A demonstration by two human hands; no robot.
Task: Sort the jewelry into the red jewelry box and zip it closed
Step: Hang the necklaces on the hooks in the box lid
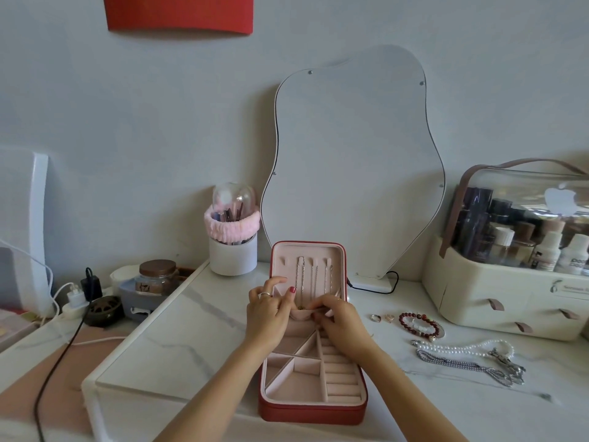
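The red jewelry box (310, 409) lies open on the white marble table, its pink lid standing upright. Thin chain necklaces (314, 279) hang from hooks inside the lid. My left hand (267, 314) pulls at the edge of the lid's pink pocket (301, 315). My right hand (338, 317) pinches the pocket's rim from the right, where the chain ends dip in. To the right of the box lie two small rings (381, 318), a red bead bracelet (419, 325), a pearl strand (462, 347) and a silver chain (468, 366).
A wavy mirror (350, 161) leans on the wall behind the box. A brush cup with a pink band (232, 247) stands at the back left. A cream cosmetics organizer (510, 282) fills the right. Chargers and a black cable (63, 339) lie at the left.
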